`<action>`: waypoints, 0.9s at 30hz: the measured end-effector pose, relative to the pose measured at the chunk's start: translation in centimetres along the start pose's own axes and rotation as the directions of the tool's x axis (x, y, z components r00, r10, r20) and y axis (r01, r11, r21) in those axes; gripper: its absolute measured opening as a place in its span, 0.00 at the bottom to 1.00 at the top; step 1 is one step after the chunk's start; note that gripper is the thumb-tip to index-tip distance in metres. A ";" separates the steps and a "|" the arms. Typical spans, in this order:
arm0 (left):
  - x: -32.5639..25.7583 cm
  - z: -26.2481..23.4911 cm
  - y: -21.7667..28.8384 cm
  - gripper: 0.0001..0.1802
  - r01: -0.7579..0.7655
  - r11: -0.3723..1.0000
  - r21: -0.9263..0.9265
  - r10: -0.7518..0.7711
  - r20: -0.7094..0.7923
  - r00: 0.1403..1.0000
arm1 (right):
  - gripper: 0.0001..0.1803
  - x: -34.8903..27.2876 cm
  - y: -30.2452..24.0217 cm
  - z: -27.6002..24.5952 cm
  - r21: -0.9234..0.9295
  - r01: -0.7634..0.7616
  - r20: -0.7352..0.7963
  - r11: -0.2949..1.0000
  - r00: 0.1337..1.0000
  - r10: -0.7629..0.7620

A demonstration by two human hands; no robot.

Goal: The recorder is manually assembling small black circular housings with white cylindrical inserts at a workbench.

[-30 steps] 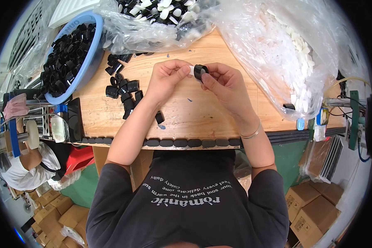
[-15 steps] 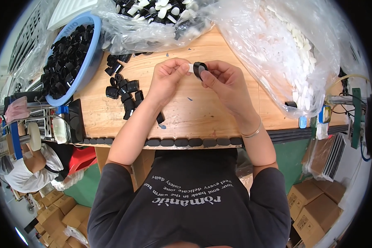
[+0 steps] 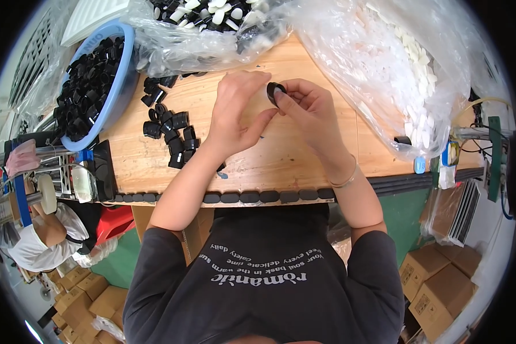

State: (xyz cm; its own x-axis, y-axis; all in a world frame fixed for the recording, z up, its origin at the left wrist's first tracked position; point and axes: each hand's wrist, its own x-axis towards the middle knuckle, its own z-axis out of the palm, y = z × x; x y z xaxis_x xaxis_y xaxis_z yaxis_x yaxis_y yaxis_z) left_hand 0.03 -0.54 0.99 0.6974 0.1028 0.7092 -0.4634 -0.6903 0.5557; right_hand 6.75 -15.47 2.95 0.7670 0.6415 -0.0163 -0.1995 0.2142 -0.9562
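A small round black plastic cap point(image 3: 276, 92) is held above the light wooden surface point(image 3: 304, 155), approx. at its middle, pinched at the fingertips of the right hand point(image 3: 311, 112), whose fingers are curled shut round it. The left hand point(image 3: 238, 112) is brought up against the cap from the other side, thumb stretched toward it, fingers loosely bent; whether anything else is gripped in it cannot be told.

To the left of the hands, a loose cluster of black plastic caps point(image 3: 167, 127) is scattered on the surface. Further left, a round blue plastic basin point(image 3: 123, 86) filled w/ more black caps is set at the corner. At the far edge, a clear plastic bag of black-and-white parts point(image 3: 206, 26) is laid; at right, a large clear plastic bag of white pieces point(image 3: 407, 74) is slumped over the edge. A row of dark caps point(image 3: 241, 197) is lined along the near edge.
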 end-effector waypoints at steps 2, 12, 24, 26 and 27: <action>-0.2 0.1 -0.2 0.29 -0.071 0.997 0.031 0.070 0.020 0.997 | 0.08 0.0 0.1 0.1 -0.006 -0.004 -0.001 1.000 1.000 0.004; -0.2 -0.5 -1.5 0.14 0.180 0.964 -0.196 -0.178 0.029 0.984 | 0.09 -0.2 0.1 0.4 -0.061 -0.009 0.008 0.998 1.000 0.009; 0.3 -0.9 -1.3 0.07 -0.027 0.994 0.103 0.028 -0.007 1.000 | 0.11 -0.4 0.3 0.1 0.007 -0.022 0.096 1.000 0.995 0.021; 0.3 -0.8 -1.5 0.07 -0.035 0.991 0.129 0.035 0.001 0.999 | 0.11 -0.4 0.3 0.0 0.007 -0.030 0.089 1.000 0.996 0.029; 0.2 -0.8 -1.5 0.07 -0.034 0.991 0.129 0.034 0.003 0.999 | 0.11 -0.5 0.3 0.0 0.005 -0.036 0.083 0.999 0.996 0.035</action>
State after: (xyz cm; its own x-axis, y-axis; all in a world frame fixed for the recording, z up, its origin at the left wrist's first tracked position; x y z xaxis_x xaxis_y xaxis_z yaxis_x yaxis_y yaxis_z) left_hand 0.42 1.07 0.60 0.6828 0.0774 0.7265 -0.4126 -0.7798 0.4709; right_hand 6.33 -15.68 2.68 0.7060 0.7077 -0.0259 -0.2303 0.1949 -0.9534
